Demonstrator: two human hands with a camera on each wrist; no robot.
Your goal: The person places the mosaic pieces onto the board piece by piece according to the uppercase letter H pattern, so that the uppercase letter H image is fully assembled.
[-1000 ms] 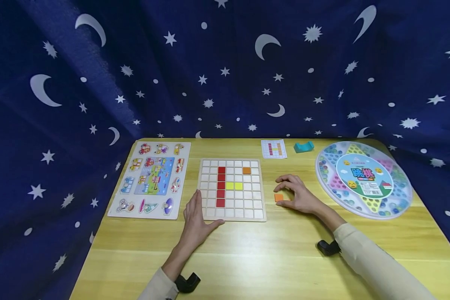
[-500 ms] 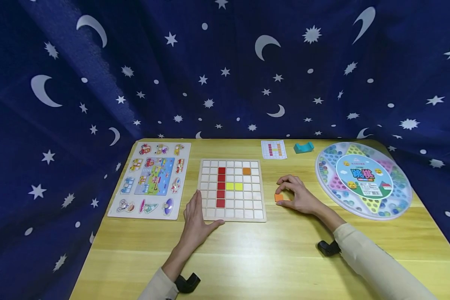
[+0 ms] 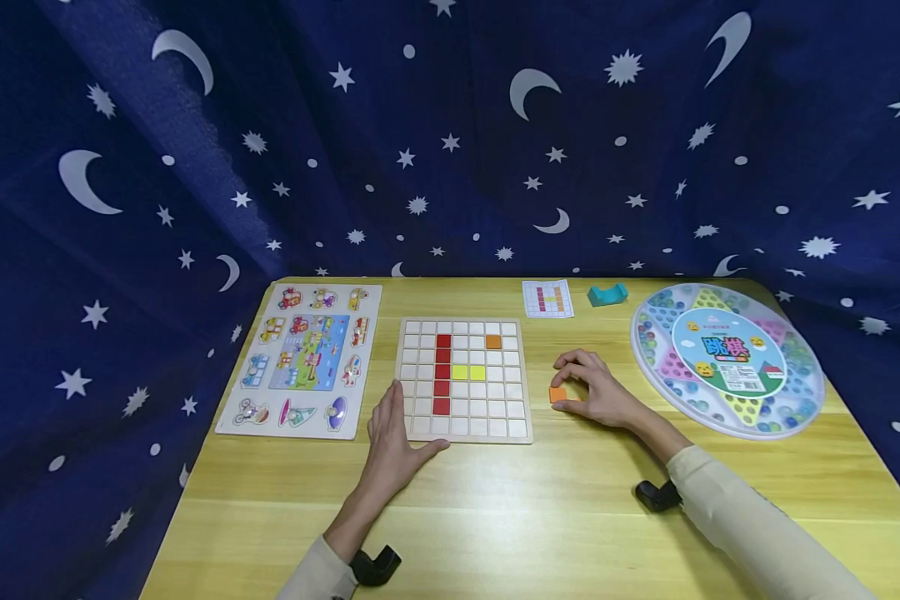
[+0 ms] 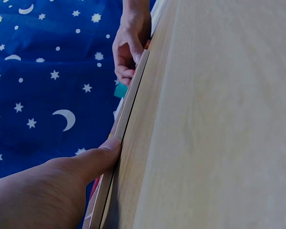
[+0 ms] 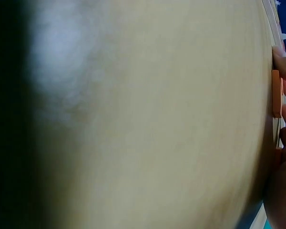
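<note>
A square wooden grid board (image 3: 495, 428) lies on the table, with a column of red tiles (image 3: 442, 375), two yellow tiles (image 3: 468, 372) and one orange tile (image 3: 493, 342) in its cells. At the board's near left corner rests my left hand (image 3: 392, 450), fingers along the left side, thumb touching the front edge; that thumb (image 4: 102, 155) shows in the left wrist view. To the right of the board, my right hand (image 3: 596, 392) pinches a loose orange square tile (image 3: 557, 396) between thumb and index finger, low at the tabletop. A second orange patch (image 5: 278, 155) shows partly behind the hand in the right wrist view.
A printed pattern card (image 3: 547, 298) and a teal curved block (image 3: 607, 294) lie behind the board. On the left is a vehicle picture puzzle (image 3: 225, 408); on the right, a round Chinese checkers set (image 3: 727, 358) with marbles. A starry curtain (image 3: 450, 200) hangs behind.
My right thumb and index finger have closed in on the loose orange tile, which has barely moved. The left hand and the board stay where they were.
</note>
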